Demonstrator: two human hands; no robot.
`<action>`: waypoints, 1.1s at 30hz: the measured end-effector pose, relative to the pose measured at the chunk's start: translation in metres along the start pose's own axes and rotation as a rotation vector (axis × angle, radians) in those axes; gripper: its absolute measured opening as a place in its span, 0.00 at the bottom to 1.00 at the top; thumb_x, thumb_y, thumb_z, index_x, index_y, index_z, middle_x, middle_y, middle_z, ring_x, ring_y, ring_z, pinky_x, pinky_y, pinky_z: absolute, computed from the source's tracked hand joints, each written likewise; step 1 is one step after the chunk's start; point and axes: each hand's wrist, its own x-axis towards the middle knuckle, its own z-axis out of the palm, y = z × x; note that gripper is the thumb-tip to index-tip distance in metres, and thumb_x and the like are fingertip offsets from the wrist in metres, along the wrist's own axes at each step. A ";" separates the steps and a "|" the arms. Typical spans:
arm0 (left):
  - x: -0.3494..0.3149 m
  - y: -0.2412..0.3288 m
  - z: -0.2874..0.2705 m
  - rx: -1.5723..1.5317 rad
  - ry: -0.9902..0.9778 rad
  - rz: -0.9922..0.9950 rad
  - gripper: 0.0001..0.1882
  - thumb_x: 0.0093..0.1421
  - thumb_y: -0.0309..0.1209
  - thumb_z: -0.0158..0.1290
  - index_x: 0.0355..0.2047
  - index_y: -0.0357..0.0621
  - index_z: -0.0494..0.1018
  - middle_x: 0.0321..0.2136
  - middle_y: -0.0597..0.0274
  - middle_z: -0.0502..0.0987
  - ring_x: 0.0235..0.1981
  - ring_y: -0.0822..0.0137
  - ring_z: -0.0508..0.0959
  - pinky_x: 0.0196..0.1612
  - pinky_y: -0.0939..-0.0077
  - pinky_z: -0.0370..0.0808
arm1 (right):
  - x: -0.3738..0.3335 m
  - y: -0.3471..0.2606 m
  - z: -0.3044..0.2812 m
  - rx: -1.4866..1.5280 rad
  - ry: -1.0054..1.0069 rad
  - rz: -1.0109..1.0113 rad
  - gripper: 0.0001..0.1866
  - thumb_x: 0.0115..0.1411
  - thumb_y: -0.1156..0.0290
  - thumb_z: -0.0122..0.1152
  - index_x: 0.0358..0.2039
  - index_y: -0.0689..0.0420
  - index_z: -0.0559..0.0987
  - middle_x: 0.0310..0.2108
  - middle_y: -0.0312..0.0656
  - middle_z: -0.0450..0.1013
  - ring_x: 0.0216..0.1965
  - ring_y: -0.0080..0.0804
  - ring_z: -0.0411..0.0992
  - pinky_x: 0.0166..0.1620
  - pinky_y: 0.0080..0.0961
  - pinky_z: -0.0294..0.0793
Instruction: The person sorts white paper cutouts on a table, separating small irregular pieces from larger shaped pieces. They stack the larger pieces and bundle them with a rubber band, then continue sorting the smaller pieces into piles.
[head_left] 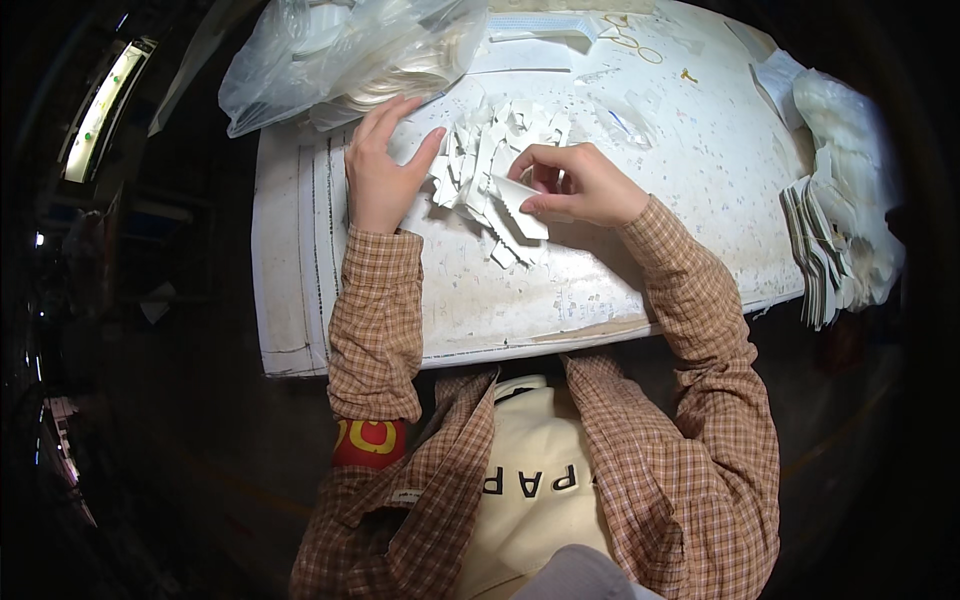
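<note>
My right hand is closed, pinching a flat white card piece with a jagged edge between thumb and fingers. Under and beyond it lies a loose heap of similar white strips, many with toothed edges. On the heap's left, my left hand is open, thumb spread from the fingers, and holds nothing. Its fingertips reach toward a clear plastic bag with pale, thin, stacked pieces inside; whether they touch it I cannot tell.
At the right edge of the white table white stacked sheets hang beside crumpled clear plastic. Yellow rubber bands, a blue face mask and a small clear plastic bag lie toward the far side.
</note>
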 end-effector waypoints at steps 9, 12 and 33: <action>-0.005 0.025 0.004 0.007 -0.042 0.015 0.08 0.54 0.27 0.56 0.36 0.47 0.78 0.34 0.63 0.80 0.42 0.66 0.78 0.53 0.60 0.67 | 0.000 -0.001 0.006 -0.220 -0.179 0.049 0.14 0.45 0.69 0.69 0.33 0.54 0.76 0.21 0.37 0.75 0.25 0.34 0.73 0.31 0.30 0.70; -0.005 0.031 0.006 -0.030 0.113 0.058 0.08 0.55 0.25 0.55 0.36 0.47 0.77 0.33 0.66 0.81 0.37 0.69 0.80 0.55 0.55 0.66 | -0.002 -0.002 0.002 -0.177 -0.277 0.080 0.13 0.44 0.68 0.70 0.30 0.55 0.76 0.20 0.37 0.74 0.24 0.33 0.72 0.31 0.29 0.70; -0.017 0.040 0.017 -0.268 -0.307 -0.005 0.08 0.47 0.19 0.57 0.28 0.45 0.79 0.25 0.64 0.79 0.27 0.69 0.78 0.31 0.77 0.74 | -0.006 0.025 -0.027 0.213 0.294 0.216 0.13 0.55 0.69 0.65 0.39 0.57 0.75 0.23 0.25 0.64 0.25 0.12 0.65 0.27 0.12 0.67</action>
